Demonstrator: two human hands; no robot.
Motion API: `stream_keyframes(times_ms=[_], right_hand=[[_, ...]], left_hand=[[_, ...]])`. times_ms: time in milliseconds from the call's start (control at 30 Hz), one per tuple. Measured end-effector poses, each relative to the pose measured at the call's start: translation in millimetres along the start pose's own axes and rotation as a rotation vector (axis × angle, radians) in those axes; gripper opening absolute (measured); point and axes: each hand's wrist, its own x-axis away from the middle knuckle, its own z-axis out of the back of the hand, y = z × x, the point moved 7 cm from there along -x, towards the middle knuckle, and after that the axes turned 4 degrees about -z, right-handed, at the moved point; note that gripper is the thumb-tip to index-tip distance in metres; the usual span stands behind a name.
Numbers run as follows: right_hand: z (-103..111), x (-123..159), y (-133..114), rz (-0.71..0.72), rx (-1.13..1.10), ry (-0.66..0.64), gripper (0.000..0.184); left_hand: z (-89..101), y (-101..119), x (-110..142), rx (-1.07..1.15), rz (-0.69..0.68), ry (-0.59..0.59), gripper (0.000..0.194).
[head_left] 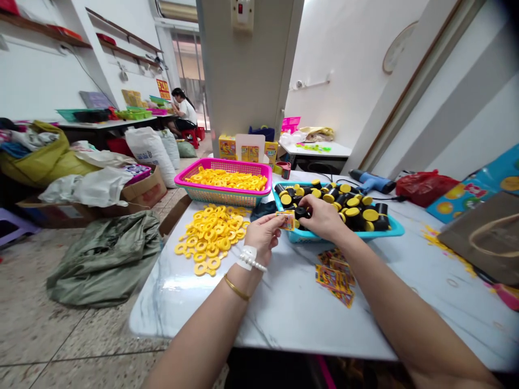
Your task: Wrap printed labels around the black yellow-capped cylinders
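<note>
While the left hand (263, 233) pinches a printed card (288, 221), likely flimsy and best held edgewise, the right hand (324, 217) grips a black canister (303, 212), probably light, by the blue basket (299, 236).

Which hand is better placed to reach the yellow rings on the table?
Probably the left hand: it's nearer the yellow rings, though holding a printed card. The right hand is farther, at the blue basket.
</note>
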Motion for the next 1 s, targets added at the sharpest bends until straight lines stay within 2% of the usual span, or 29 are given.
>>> stream_keyframes(times_ms=[67, 133, 200, 300, 400, 467, 567, 733, 833, 1000], right_hand=[[10, 5, 1, -0.019, -0.180, 0.027, 0.030], [19, 13, 0, -0.058, -0.493, -0.011, 0.035], [23, 22, -8, -0.080, -0.760, -0.145, 0.042], [24, 35, -26, -0.061, -0.869, -0.328, 0.054], [22, 38, -32, -0.087, -0.847, -0.352, 0.055], [18, 37, -27, -0.151, -0.794, -0.337, 0.048], [17, 35, -20, -0.215, -0.768, -0.309, 0.046], [17, 35, -22, -0.185, -0.772, -0.326, 0.045], [15, 36, -26, -0.118, -0.673, -0.352, 0.047], [27, 39, -40, 0.165, -0.355, -0.285, 0.038]], left_hand=[[0.6, -3, 0, 0.001, 0.041, 0.008, 0.025], [1.5, -6, 0, 0.004, 0.069, 0.021, 0.018], [2.3, -7, -1, 0.013, 0.085, 0.029, 0.012], [3.0, -9, -3, 0.047, 0.114, 0.019, 0.007], [2.1, -10, -5, 0.107, 0.140, -0.024, 0.008], [1.4, -12, -6, 0.157, 0.167, -0.047, 0.010], [0.7, -15, -6, 0.194, 0.212, -0.060, 0.011], [-3.6, -14, -4, 0.199, 0.216, -0.091, 0.009], [-4.0, -15, -4, 0.201, 0.217, -0.089, 0.008], [-4.0, -19, -4, 0.101, 0.154, -0.126, 0.017]])
